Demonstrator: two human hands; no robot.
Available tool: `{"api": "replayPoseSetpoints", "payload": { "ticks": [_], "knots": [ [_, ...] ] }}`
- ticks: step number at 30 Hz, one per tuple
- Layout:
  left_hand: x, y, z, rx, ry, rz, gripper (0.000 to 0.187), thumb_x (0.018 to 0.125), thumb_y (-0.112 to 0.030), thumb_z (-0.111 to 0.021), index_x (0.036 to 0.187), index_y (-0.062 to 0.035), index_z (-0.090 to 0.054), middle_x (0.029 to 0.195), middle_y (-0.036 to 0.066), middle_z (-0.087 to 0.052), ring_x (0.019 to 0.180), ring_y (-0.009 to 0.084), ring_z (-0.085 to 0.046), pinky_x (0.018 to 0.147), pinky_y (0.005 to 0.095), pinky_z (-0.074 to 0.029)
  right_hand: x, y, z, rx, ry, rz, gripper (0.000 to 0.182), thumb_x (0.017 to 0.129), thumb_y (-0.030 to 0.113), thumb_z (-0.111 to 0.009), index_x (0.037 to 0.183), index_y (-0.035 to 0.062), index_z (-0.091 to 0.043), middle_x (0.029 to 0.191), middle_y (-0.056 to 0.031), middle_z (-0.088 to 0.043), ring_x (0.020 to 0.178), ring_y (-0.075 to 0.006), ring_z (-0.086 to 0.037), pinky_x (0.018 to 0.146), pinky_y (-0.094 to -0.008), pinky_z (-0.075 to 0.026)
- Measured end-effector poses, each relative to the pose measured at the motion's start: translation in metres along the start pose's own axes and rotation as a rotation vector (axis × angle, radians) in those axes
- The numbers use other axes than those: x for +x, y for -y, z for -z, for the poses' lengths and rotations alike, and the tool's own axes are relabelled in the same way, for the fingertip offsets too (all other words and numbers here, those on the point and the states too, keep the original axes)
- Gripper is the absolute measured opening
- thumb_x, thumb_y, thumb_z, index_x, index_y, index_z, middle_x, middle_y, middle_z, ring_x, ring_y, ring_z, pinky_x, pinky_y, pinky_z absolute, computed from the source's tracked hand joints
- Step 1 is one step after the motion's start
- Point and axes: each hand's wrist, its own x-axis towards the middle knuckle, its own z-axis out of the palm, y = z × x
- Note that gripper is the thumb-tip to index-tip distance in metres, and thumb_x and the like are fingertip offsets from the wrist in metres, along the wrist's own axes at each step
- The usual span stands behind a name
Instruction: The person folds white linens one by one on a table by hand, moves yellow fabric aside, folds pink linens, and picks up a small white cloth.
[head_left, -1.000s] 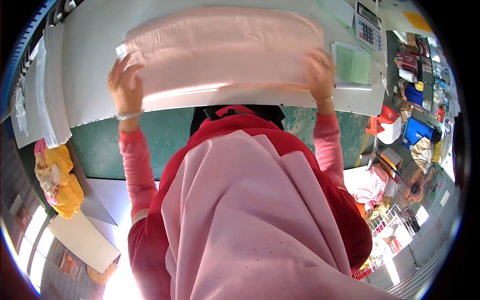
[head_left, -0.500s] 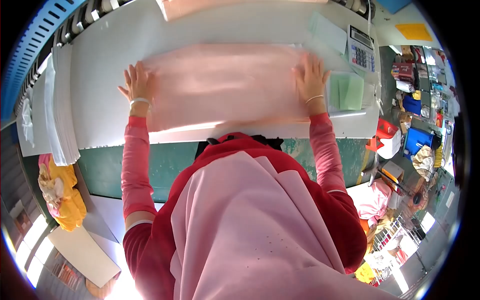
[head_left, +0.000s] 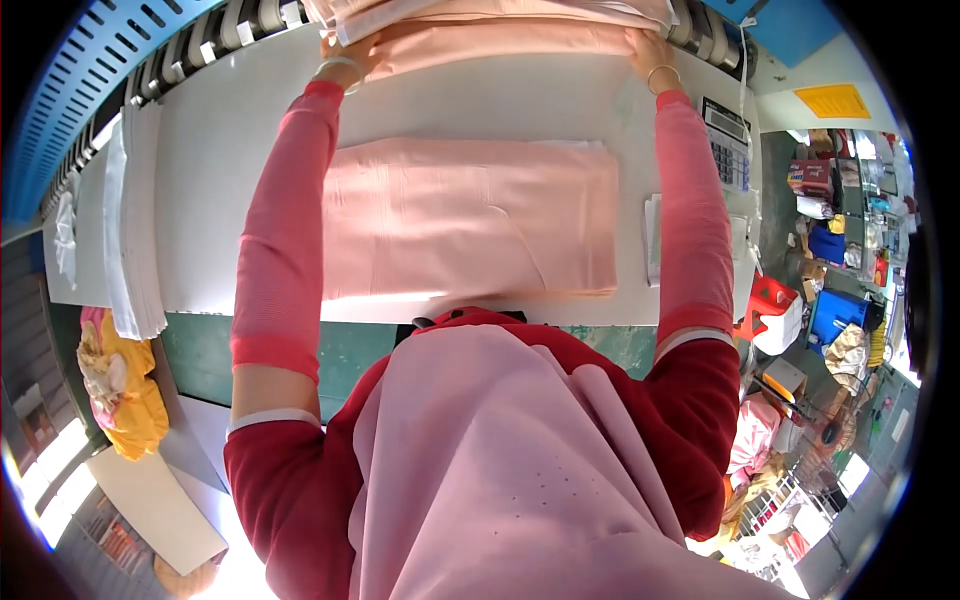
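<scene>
A folded peach cloth (head_left: 460, 215) lies flat on the white table in front of me, with a white layer showing along its far edge. Beyond it, at the table's far side, is a second pile of peach fabric (head_left: 500, 38) with white layers. My left hand (head_left: 352, 58) is closed on the left end of that pile's near layer. At the right end, my right hand (head_left: 650, 55) grips the same layer's edge, its fingertips partly hidden. Both arms reach out on either side of the folded cloth.
A calculator (head_left: 725, 140) and papers (head_left: 653, 240) sit at the table's right side. Stacked white sheets (head_left: 135, 220) hang over the left edge. A row of rollers (head_left: 205, 50) and a blue perforated panel (head_left: 100, 70) border the far left.
Both hands have left the near peach cloth, where they lay flat, and moved forward to the far pile. That pile's near layer is now in their grasp.
</scene>
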Motion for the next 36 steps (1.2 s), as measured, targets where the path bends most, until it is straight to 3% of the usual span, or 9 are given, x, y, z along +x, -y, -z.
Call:
{"api": "replayPoseSetpoints", "payload": {
  "ticks": [3,5,7,13,19,22,26,32,36],
  "knots": [
    [-0.025,0.028,0.016,-0.324,0.059,-0.167,0.022,0.074,-0.024,-0.063,0.089,-0.0104,-0.056,0.085,0.007,-0.06,0.082,0.0233,-0.057,0.068,0.0325,-0.043,-0.024,0.008,0.034,-0.123,0.252,-0.021,0.022,0.074,0.022,-0.057,0.094,0.0124,-0.059,0.095,-0.0065,-0.059,0.09,-0.024,-0.056,0.075,-0.036,-0.044],
    [-0.05,0.059,0.007,-0.663,0.004,-0.352,0.023,0.073,-0.023,-0.065,0.081,-0.0054,-0.052,0.071,0.011,-0.056,0.066,0.0244,-0.055,0.06,0.0336,-0.043,-0.044,0.003,0.059,0.276,0.328,0.023,0.023,0.071,0.024,-0.062,0.088,0.0092,-0.059,0.082,-0.0068,-0.058,0.078,-0.0205,-0.056,0.069,-0.0323,-0.044],
    [-0.088,0.07,0.039,-0.595,0.028,-0.286,0.025,0.072,-0.018,-0.067,0.08,-0.003,-0.048,0.069,0.013,-0.053,0.063,0.024,-0.051,0.059,0.0325,-0.042,-0.065,0.005,0.083,0.547,0.324,0.091,0.027,0.068,0.024,-0.069,0.084,0.0041,-0.06,0.066,-0.0064,-0.056,0.065,-0.0142,-0.054,0.063,-0.0265,-0.045],
    [-0.162,0.098,0.106,-0.496,-0.404,-0.155,0.015,0.079,-0.015,-0.062,0.082,-0.0074,-0.05,0.076,0.009,-0.061,0.061,0.0253,-0.056,0.057,0.0293,-0.046,-0.12,0.06,0.166,0.735,-0.06,-0.002,0.019,0.08,0.011,-0.059,0.096,0.0011,-0.06,0.085,-0.004,-0.061,0.076,-0.0107,-0.055,0.07,-0.0229,-0.045],
    [-0.284,0.083,0.11,-0.432,-0.687,-0.106,0.013,0.07,0.008,-0.049,0.075,-0.0037,-0.049,0.097,0.007,-0.065,0.075,0.0224,-0.059,0.063,0.0286,-0.047,-0.238,0.112,0.215,0.447,-0.31,0.036,0.025,0.072,-0.001,-0.058,0.093,0.0098,-0.066,0.093,-0.0055,-0.062,0.084,-0.0185,-0.06,0.073,-0.0264,-0.047],
    [-0.342,0.057,0.06,-0.485,-0.553,-0.08,0.021,0.063,0.012,-0.047,0.077,-0.0033,-0.051,0.098,0.009,-0.063,0.09,0.0259,-0.059,0.074,0.0339,-0.046,-0.313,0.139,0.188,0.569,-0.194,-0.056,0.036,0.065,-0.009,-0.055,0.091,0.0117,-0.067,0.094,-0.0067,-0.061,0.089,-0.0224,-0.058,0.077,-0.0306,-0.047],
    [-0.398,0.032,-0.004,-0.324,0.002,0.164,0.03,0.069,0.009,-0.046,0.09,-0.0085,-0.059,0.121,0.003,-0.053,0.119,0.0263,-0.043,0.101,0.0514,-0.024,-0.376,0.164,0.15,0.57,0.061,-0.165,0.039,0.064,-0.008,-0.049,0.091,0.0126,-0.066,0.109,-0.009,-0.055,0.104,-0.0294,-0.05,0.087,-0.0359,-0.041],
    [-0.339,0.013,0.052,-0.321,-0.19,-0.07,0.026,0.072,-0.003,-0.054,0.095,-0.0137,-0.059,0.127,0.003,-0.048,0.124,0.0266,-0.036,0.101,0.0516,-0.022,-0.294,0.172,0.17,0.626,-0.091,0.093,0.038,0.069,0.003,-0.048,0.102,0.011,-0.063,0.119,-0.01,-0.051,0.115,-0.0313,-0.042,0.098,-0.0408,-0.03],
    [-0.292,-0.069,0.055,-0.4,-0.14,-0.299,0.053,0.077,-0.03,-0.06,0.126,-0.017,-0.043,0.14,0.007,-0.029,0.13,0.0257,-0.024,0.105,0.0459,-0.016,-0.255,0.244,0.167,0.384,0.056,0.403,0.053,0.074,0.024,-0.057,0.125,0.017,-0.046,0.13,-0.0093,-0.04,0.123,-0.0291,-0.033,0.098,-0.0522,-0.024]
  ]
}}
